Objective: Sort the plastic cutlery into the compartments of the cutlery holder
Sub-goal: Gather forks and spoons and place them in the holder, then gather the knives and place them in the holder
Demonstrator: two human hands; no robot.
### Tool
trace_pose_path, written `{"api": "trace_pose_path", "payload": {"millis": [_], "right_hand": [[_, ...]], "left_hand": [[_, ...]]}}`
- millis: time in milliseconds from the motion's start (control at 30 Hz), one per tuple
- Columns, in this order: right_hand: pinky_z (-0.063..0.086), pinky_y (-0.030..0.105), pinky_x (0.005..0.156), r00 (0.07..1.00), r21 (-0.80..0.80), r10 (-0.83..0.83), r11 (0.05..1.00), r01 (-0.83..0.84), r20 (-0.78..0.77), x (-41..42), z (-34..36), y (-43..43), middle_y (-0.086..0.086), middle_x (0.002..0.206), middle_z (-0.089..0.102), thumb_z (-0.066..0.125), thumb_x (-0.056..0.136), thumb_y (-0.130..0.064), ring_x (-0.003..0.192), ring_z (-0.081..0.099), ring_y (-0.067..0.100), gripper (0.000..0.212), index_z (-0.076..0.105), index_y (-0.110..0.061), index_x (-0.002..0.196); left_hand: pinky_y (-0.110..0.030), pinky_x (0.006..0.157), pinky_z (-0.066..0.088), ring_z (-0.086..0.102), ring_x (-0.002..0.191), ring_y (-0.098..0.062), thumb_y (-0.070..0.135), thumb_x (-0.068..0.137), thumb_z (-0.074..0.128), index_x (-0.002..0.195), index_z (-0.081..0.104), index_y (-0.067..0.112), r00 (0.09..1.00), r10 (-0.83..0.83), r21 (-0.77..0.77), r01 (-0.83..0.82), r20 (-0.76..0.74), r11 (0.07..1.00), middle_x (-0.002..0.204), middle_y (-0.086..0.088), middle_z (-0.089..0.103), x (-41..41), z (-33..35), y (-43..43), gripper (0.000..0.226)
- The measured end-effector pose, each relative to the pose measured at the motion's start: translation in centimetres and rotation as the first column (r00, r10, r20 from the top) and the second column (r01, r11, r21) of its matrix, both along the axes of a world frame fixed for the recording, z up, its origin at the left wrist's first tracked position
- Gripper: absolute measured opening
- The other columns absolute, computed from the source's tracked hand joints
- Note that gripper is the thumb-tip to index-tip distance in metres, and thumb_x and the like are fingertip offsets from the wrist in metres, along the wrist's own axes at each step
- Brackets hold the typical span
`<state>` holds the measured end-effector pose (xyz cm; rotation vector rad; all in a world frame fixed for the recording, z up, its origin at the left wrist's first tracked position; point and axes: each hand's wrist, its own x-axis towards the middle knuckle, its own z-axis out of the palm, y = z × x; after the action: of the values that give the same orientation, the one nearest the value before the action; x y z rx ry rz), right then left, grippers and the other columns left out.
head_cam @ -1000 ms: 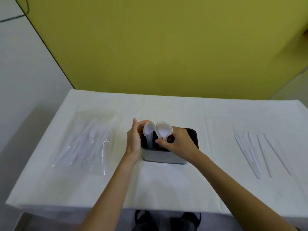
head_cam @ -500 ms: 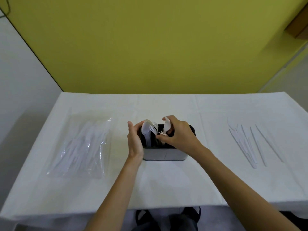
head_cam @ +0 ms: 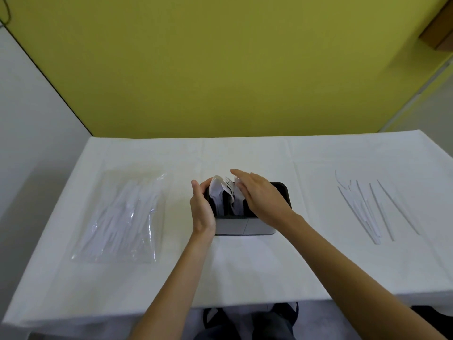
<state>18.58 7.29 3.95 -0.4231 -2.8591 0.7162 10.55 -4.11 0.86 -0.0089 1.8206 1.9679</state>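
Frame centre: right hand, fingers straight and holding nothing, hovers over the forks in the grey plastic cutlery holder w/ black rim. The left hand grips its left end. White plastic spoons & white plastic forks stand inside. Loose white plastic knives lie mid-right on the white-clothed surface, well apart from the holder, long axes approx. near-to-far. Right hand is nearer, so prob. a rightward reach next.

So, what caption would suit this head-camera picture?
Left hand holds the cutlery holder, open right hand above its spoons and forks.
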Motion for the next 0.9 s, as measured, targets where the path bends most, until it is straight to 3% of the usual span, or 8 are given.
{"api": "trace_pose_path", "payload": {"millis": [100, 200, 267, 367, 500, 633, 767, 900], "right_hand": [[0.017, 0.034, 0.118, 1.000, 0.011, 0.030, 0.999, -0.030, 0.009, 0.3, -0.6, 0.3, 0.008, 0.143, 0.046, 0.023, 0.101, -0.018, 0.135, 0.039, 0.023, 0.047, 0.029, -0.007, 0.146], [0.004, 0.025, 0.118, 0.998, -0.026, 0.058, 0.998, -0.058, 0.017, 0.7, -0.5, 0.5, 0.005, 0.154, 0.030, 0.020, 0.099, -0.029, 0.145, 0.021, 0.016, 0.056, 0.018, -0.009, 0.151], [-0.002, 0.019, 0.116, 0.999, -0.101, 0.039, 0.994, -0.039, -0.002, 1.2, -0.1, 0.5, 0.000, 0.158, 0.020, 0.021, 0.098, -0.035, 0.147, 0.012, 0.011, 0.060, 0.012, -0.011, 0.152], [-0.005, 0.016, 0.116, 0.998, -0.184, -0.027, 0.983, 0.015, -0.061, 2.5, 0.7, 1.1, -0.009, 0.158, 0.013, 0.021, 0.098, -0.038, 0.146, 0.005, 0.001, 0.060, 0.011, -0.016, 0.153], [0.000, 0.015, 0.117, 0.968, -0.331, -0.213, 0.930, 0.159, -0.134, 5.4, 1.9, 3.3, -0.017, 0.153, 0.018, 0.027, 0.103, -0.033, 0.132, 0.002, -0.025, 0.051, 0.019, -0.020, 0.151], [0.017, 0.037, 0.120, 0.907, -0.362, -0.389, 0.878, 0.312, -0.161, 9.1, 1.7, 6.8, -0.007, 0.155, 0.029, 0.028, 0.099, -0.040, 0.142, 0.021, 0.001, 0.054, 0.026, -0.020, 0.149], [0.023, 0.027, 0.115, 0.833, -0.394, -0.528, 0.810, 0.435, -0.165, 13.7, 0.9, 10.2, -0.007, 0.152, 0.034, 0.031, 0.101, -0.039, 0.139, 0.028, 0.003, 0.051, 0.031, -0.019, 0.147], [0.027, 0.023, 0.110, 0.783, -0.372, -0.609, 0.760, 0.533, -0.124, 18.7, -0.3, 13.8, -0.005, 0.148, 0.040, 0.036, 0.100, -0.032, 0.136, 0.034, 0.007, 0.047, 0.036, -0.016, 0.144]], "left_hand": [[-0.020, 0.085, 0.046, 0.062, 0.100, -0.012, 0.045, 0.103, 0.015, 0.101, 0.067, 0.023, 1.000, -0.027, 0.004, 0.027, -0.007, 1.000, 0.106, 0.001, 0.070, 0.0, 0.4, -0.2, 0.057], [-0.018, 0.082, 0.045, 0.062, 0.098, -0.011, 0.046, 0.103, 0.013, 0.103, 0.066, 0.019, 0.999, -0.041, 0.006, 0.041, 0.000, 0.999, 0.102, 0.003, 0.070, -0.2, 0.7, -0.2, 0.060], [-0.021, 0.088, 0.045, 0.062, 0.104, -0.014, 0.047, 0.102, 0.011, 0.103, 0.067, 0.017, 0.999, -0.050, 0.013, 0.050, -0.011, 0.999, 0.104, 0.002, 0.070, -0.8, 0.8, -0.2, 0.064], [-0.028, 0.108, 0.035, 0.057, 0.119, -0.014, 0.046, 0.103, 0.008, 0.105, 0.067, 0.014, 0.993, -0.058, 0.019, 0.061, -0.100, 0.998, 0.116, -0.003, 0.068, -2.0, 1.9, 0.2, 0.067], [-0.026, 0.111, 0.029, 0.052, 0.126, -0.012, 0.050, 0.101, 0.013, 0.105, 0.066, 0.015, 0.970, -0.093, 0.060, 0.109, -0.225, 0.992, 0.124, -0.005, 0.065, -3.0, 5.3, 2.8, 0.064], [-0.025, 0.109, 0.026, 0.049, 0.128, -0.008, 0.057, 0.090, 0.016, 0.109, 0.066, 0.021, 0.909, -0.207, 0.027, 0.232, -0.362, 0.972, 0.128, 0.000, 0.063, -1.6, 7.9, 7.3, 0.065], [-0.023, 0.103, 0.025, 0.044, 0.131, -0.007, 0.062, 0.088, 0.016, 0.110, 0.064, 0.032, 0.846, -0.379, -0.023, 0.400, -0.376, 0.916, 0.132, 0.006, 0.059, 2.2, 8.9, 12.7, 0.060], [-0.026, 0.107, 0.029, 0.045, 0.130, -0.010, 0.062, 0.086, 0.019, 0.115, 0.063, 0.023, 0.802, -0.513, -0.064, 0.521, -0.306, 0.851, 0.131, 0.003, 0.059, 6.5, 7.9, 18.4, 0.066]]}}
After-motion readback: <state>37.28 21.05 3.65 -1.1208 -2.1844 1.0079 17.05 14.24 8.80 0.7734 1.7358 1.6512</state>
